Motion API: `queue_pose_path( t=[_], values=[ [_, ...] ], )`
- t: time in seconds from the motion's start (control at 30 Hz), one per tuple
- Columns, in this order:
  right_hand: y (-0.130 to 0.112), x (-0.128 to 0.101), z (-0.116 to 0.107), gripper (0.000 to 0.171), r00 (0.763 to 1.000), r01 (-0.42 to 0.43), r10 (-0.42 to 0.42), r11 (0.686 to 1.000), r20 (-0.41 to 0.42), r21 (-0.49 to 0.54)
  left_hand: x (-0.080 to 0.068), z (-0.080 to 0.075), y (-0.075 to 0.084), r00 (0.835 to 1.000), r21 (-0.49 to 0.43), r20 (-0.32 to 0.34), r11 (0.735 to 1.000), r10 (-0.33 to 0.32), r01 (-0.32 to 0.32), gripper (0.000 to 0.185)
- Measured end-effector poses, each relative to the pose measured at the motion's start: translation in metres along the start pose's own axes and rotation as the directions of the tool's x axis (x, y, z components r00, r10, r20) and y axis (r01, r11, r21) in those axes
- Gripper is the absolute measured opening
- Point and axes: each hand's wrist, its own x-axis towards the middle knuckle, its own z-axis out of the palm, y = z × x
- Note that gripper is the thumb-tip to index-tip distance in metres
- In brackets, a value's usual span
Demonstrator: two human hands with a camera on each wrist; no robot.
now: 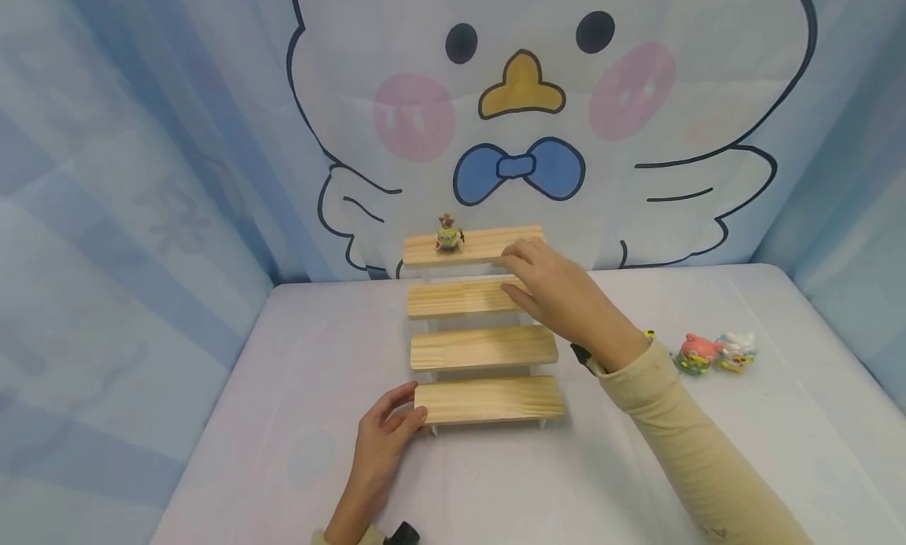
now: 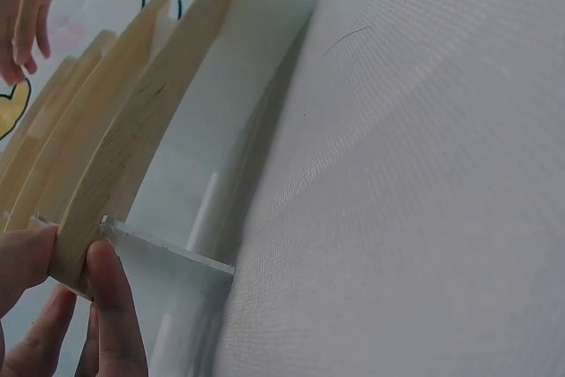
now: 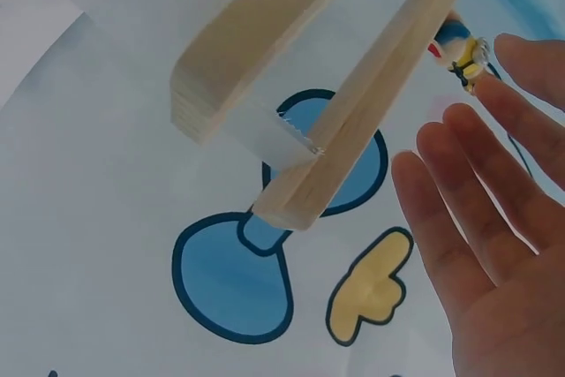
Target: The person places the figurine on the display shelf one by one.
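A wooden stepped shelf (image 1: 484,348) with four planks stands on the white table. My left hand (image 1: 405,410) pinches the left end of the lowest plank (image 1: 495,399); the left wrist view shows thumb and fingers of that left hand (image 2: 71,258) clamped on the plank's end (image 2: 132,147). My right hand (image 1: 520,271) hovers by the right end of the two upper planks, fingers straight and holding nothing. In the right wrist view the right hand (image 3: 477,183) is spread beside the planks (image 3: 353,121). A small yellow figure (image 1: 449,234) stands on the top plank's left side.
Two small toys, one pink (image 1: 696,353) and one white (image 1: 736,350), lie on the table (image 1: 283,372) to the right of my right sleeve. A cartoon-bird cloth (image 1: 524,97) hangs close behind the shelf. Blue curtains close off both sides.
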Motion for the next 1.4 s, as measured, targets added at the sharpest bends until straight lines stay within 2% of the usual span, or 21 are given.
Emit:
queue_pose_path(
  t=[0.3,0.6,0.83,1.4],
  values=[
    [0.003,-0.012,0.003,0.031,1.0,-0.025,0.025,1.0,0.016,-0.007,-0.001,0.0,0.001,1.0,-0.002,0.0,1.0,-0.004,0.004,0.052],
    [0.008,-0.027,0.008,0.025,1.0,-0.019,0.019,1.0,-0.018,-0.007,0.0,0.001,0.001,1.0,0.009,-0.002,1.0,-0.005,0.005,0.052],
    [0.01,-0.037,0.011,0.026,0.999,-0.026,0.025,1.0,-0.027,-0.008,0.0,0.0,0.0,1.0,0.015,-0.003,1.0,-0.009,0.009,0.052],
    [0.014,-0.058,0.013,0.028,0.991,-0.123,0.123,0.992,0.056,-0.003,0.0,0.0,0.001,1.0,0.011,0.01,1.0,-0.005,0.005,0.053]
  ],
)
